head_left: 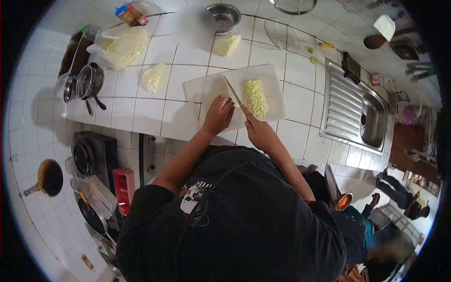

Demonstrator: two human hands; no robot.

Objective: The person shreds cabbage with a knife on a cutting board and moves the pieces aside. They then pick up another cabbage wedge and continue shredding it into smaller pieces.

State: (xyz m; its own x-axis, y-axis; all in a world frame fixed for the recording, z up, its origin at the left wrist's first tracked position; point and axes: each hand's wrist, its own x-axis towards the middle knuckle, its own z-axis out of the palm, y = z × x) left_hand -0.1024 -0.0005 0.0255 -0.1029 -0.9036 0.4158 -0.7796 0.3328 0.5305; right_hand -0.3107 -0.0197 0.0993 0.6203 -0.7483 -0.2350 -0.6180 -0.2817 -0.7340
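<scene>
My right hand (pixel 259 133) is closed around the handle of a kitchen knife (pixel 233 90), whose blade points away and to the left over the pale cutting board (pixel 202 89). Right of the blade lies a heap of finely chopped cabbage (pixel 256 97). My left hand (pixel 219 115) rests at the board's near edge, left of the knife, its fingers curled together; whatever may be under them is hidden. Beyond the board sits a cabbage wedge (pixel 228 44), and another pale cabbage piece (pixel 153 78) lies to the left.
A plastic bag of cabbage (pixel 123 47) and dark pans (pixel 90 80) occupy the left counter. A steel bowl (pixel 224 11) and a wire strainer (pixel 282 35) stand at the back. To the right is a steel sink (pixel 374 115). Other people are at the lower right, one near a pan (pixel 344 202).
</scene>
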